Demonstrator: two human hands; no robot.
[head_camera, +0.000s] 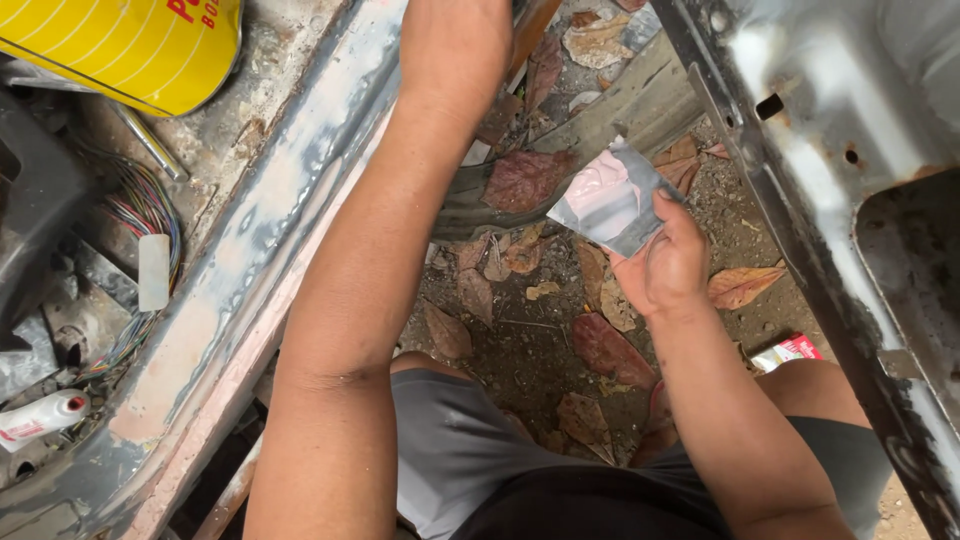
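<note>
Head view: right hand (668, 265) pinches filler-smeared board (610, 200) flat as palette; left hand (455, 50) on sill (270, 230), grip unclear.

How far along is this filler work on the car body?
Looks done: the sill panel already carries pale, pinkish filler patches amid sanded metal. In hand: the right hand holds a flat metal mixing plate smeared with pink filler, while the left hand reaches up along the sill; what it grips is hidden. Left, probably: bare grey metal remains, and the door edge shows rust spots.
</note>
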